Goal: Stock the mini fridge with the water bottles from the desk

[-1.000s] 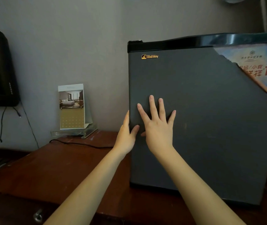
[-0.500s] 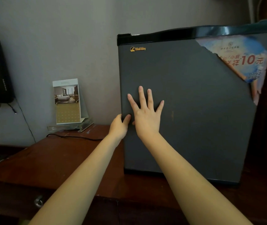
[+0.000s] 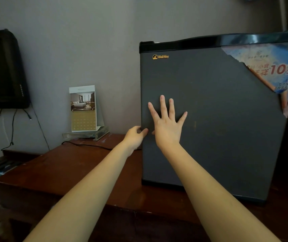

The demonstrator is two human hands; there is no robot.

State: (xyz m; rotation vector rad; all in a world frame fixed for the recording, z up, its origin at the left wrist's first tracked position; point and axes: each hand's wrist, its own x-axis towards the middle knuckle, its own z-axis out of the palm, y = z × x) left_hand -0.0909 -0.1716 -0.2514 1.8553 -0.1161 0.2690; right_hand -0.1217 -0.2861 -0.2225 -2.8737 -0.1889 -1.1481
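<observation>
right hand (image 3: 166, 127) spread flat on my fridge (image 3: 218, 119) door; left hand (image 3: 136, 136) pinching its left edge.

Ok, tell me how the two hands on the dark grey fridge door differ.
The right hand lies flat on the dark grey fridge door, fingers spread and pointing up; the left hand is curled, its fingers hooked around the door's left edge. The right sits higher, the left lower and further left. Both are bare and touch the door.
</observation>
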